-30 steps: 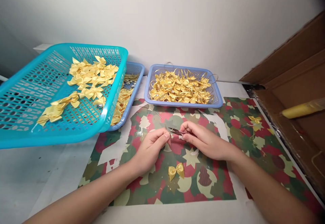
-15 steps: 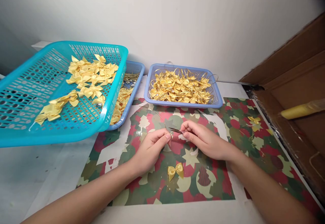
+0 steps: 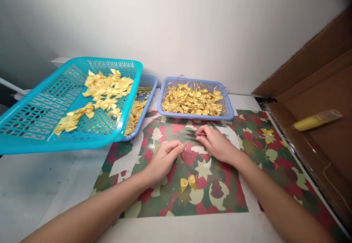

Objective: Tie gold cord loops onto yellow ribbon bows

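My left hand (image 3: 166, 158) pinches one end of a thin gold wire (image 3: 171, 126), which curves up and away to the left. Just right of it, my right hand (image 3: 216, 144) grips small scissors (image 3: 191, 133), their dark pointed blades aimed left toward the wire. Blades and left fingertips are apart. A single yellow satin bow (image 3: 188, 183) lies on the patterned sheet (image 3: 176, 206) in front of both hands.
At left a turquoise basket (image 3: 82, 147) of yellow bows overlaps a blue basket (image 3: 143, 122) with bows and wires. Another blue basket (image 3: 196, 116) holds wired bows. Cardboard (image 3: 305, 85) stands at right, near a yellow tube (image 3: 308, 122) and another bow (image 3: 266, 132).
My right hand has drawn the scissors slightly up and away from the left fingertips. My left hand keeps its pinch on the wire. The camera view has shifted a little.
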### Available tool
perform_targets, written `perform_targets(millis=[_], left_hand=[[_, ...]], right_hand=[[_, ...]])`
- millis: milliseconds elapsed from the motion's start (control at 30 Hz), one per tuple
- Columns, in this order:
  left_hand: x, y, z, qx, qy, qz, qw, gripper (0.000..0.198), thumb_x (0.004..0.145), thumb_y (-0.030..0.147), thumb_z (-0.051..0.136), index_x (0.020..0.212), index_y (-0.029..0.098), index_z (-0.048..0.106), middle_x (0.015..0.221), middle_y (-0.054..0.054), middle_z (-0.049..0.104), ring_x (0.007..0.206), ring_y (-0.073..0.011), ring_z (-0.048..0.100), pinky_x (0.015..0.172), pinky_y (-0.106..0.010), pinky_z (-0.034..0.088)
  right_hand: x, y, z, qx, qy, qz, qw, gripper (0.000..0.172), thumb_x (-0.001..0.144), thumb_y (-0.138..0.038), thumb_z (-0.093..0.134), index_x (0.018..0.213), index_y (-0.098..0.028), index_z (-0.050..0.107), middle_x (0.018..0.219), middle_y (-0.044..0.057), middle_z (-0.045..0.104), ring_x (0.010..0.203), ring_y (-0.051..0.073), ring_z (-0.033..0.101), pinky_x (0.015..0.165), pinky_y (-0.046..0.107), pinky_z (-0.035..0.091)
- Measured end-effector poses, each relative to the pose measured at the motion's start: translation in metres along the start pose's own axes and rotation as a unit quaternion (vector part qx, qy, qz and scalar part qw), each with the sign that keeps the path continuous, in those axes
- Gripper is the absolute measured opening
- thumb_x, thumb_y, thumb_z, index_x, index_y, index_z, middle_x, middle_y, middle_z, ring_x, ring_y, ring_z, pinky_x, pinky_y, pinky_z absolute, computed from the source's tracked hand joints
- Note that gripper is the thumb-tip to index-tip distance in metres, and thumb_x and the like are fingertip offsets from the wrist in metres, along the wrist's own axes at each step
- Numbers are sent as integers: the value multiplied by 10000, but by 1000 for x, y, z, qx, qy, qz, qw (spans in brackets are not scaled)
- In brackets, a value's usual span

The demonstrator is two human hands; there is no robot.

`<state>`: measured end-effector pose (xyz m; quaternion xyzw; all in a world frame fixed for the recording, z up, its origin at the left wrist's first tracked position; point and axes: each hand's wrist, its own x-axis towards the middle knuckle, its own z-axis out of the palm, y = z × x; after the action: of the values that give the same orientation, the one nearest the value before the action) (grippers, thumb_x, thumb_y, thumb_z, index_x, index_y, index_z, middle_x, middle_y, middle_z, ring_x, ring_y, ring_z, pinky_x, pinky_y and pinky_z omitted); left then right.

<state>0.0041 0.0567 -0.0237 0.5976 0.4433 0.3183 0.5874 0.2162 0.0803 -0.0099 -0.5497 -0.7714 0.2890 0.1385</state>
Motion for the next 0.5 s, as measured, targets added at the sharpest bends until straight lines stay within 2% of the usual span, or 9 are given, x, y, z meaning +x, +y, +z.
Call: perform_targets(millis=[100, 200, 267, 333, 367, 400, 467, 500], left_hand=[[1, -3, 1, -39, 2, -9, 999, 364, 875, 431, 445, 613, 178, 445, 549, 58, 277, 524, -98, 237, 501, -237, 210], [4, -1, -2, -96, 15, -5, 995, 338, 845, 438, 464, 624, 182, 443, 532, 74, 215, 501, -89, 178, 487, -233, 171], [6, 6, -4, -118, 34, 28, 992, 321, 832, 420, 479, 621, 181, 441, 539, 74, 218, 499, -85, 167, 485, -232, 164], [4, 16, -5, -126, 47, 77, 988, 311, 830, 395, 483, 613, 180, 428, 556, 66, 257, 499, -81, 179, 484, -232, 169], [1, 22, -5, -119, 49, 104, 986, 307, 834, 382, 481, 611, 179, 425, 565, 61, 281, 500, -80, 194, 485, -233, 179], [-3, 28, -3, -101, 46, 133, 985, 303, 842, 368, 478, 612, 177, 430, 573, 53, 310, 505, -82, 224, 490, -234, 199], [-17, 40, 3, -35, 20, 194, 980, 301, 866, 340, 462, 616, 174, 446, 582, 39, 366, 528, -91, 299, 512, -239, 249], [-25, 44, 8, 10, -4, 225, 974, 303, 878, 323, 453, 615, 173, 447, 579, 34, 380, 540, -96, 325, 524, -242, 269]], right_hand=[[6, 9, 5, -133, 56, -23, 989, 119, 942, -275, 491, 949, -162, 527, 983, 109, 601, 919, 245, 537, 783, 380, 439], [8, 11, 5, -171, 89, -28, 981, 119, 902, -283, 544, 911, -168, 569, 1022, 132, 597, 961, 281, 519, 818, 418, 434], [3, 3, 5, -96, 126, -23, 987, 103, 865, -286, 577, 871, -184, 588, 1023, 123, 604, 976, 282, 516, 846, 421, 424], [-9, -13, 10, 94, 127, 4, 987, 153, 865, -328, 553, 813, -192, 600, 953, 100, 625, 917, 251, 541, 828, 391, 429], [-17, -24, 15, 227, 98, 33, 968, 233, 886, -371, 510, 772, -191, 603, 872, 83, 631, 833, 221, 557, 778, 362, 440], [-27, -36, 22, 378, 19, 78, 922, 336, 911, -433, 445, 770, -181, 619, 826, 79, 637, 762, 199, 569, 724, 339, 448], [-46, -58, 36, 604, -141, 139, 772, 501, 933, -531, 347, 870, -149, 665, 867, 97, 659, 760, 181, 599, 706, 315, 461], [-54, -68, 43, 668, -176, 155, 707, 513, 938, -532, 344, 886, -138, 669, 871, 97, 661, 779, 171, 609, 718, 299, 466]])
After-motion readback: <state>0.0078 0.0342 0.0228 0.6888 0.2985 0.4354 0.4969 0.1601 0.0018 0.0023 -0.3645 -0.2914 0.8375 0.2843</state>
